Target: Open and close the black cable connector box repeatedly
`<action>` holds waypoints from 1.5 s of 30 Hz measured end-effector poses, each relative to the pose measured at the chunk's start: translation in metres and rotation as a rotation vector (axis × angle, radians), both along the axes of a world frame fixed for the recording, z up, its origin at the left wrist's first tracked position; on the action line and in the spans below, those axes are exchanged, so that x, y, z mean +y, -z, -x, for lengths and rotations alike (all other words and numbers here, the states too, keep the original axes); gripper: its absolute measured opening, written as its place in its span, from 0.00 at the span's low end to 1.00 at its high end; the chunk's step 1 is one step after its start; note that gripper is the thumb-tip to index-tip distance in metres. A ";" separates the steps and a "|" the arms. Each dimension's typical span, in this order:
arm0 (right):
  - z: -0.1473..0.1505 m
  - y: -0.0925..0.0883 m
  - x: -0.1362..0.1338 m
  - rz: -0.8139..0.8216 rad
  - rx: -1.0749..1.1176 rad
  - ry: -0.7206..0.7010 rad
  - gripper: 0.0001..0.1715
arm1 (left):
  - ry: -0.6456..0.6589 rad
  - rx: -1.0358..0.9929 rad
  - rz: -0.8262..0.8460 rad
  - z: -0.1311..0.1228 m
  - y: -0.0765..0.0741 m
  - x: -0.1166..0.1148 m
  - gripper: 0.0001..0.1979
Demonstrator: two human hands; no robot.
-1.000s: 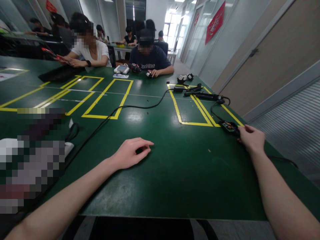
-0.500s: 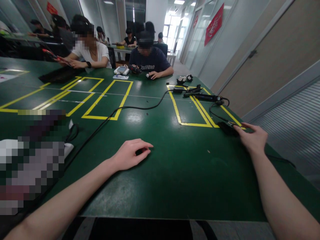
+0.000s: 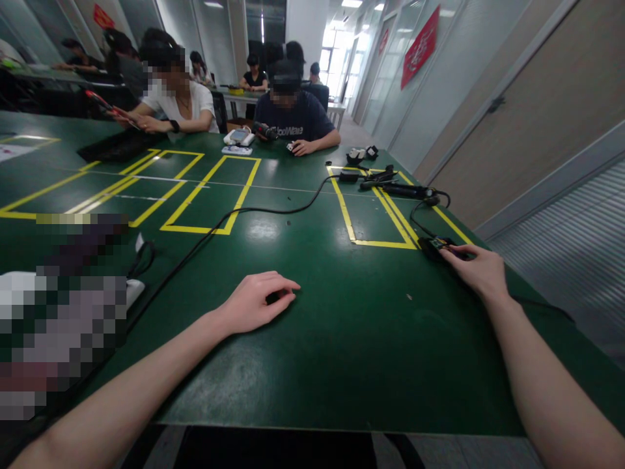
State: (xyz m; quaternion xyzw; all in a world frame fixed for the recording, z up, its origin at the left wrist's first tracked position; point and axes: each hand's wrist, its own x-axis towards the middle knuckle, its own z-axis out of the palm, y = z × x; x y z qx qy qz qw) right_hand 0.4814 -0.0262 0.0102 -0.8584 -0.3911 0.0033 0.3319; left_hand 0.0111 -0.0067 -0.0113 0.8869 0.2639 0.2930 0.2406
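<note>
Circuit board (image 3: pixel 439 243) at right of frame seems lightly pinched by my right hand (image 3: pixel 481 267), while my left hand (image 3: pixel 254 303) lies loosely curled, holding nothing; from here I judge this as positioning, next needing steady fingers that spare the nearby black cable (image 3: pixel 412 213).

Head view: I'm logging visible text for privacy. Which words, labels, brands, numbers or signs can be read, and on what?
"ooWare" on the dark T-shirt; its start is unclear.
Red banner, small red sign beyond it, upper-left red sign: too blurred to read.
White device, circuit board by the right hand: nothing legible.
</note>
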 end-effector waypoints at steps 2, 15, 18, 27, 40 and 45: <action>0.008 0.003 0.002 -0.006 0.001 -0.068 0.10 | -0.001 -0.004 0.002 0.000 0.000 0.000 0.10; 0.143 0.021 -0.006 -0.056 0.129 -0.981 0.13 | 0.010 -0.052 -0.036 -0.002 -0.003 0.000 0.10; 0.189 0.024 -0.024 -0.099 0.082 -1.353 0.11 | 0.045 -0.117 -0.112 -0.003 -0.007 -0.003 0.11; 0.220 0.025 -0.033 -0.180 -0.329 -1.537 0.11 | 0.203 0.001 -0.099 -0.005 -0.010 -0.010 0.17; 0.218 0.019 -0.036 -0.427 -0.527 -1.421 0.15 | 0.150 0.238 -0.071 -0.003 -0.007 -0.008 0.48; 0.220 0.023 -0.039 -0.328 -0.481 -1.421 0.18 | 0.101 0.249 -0.078 -0.005 -0.007 -0.008 0.44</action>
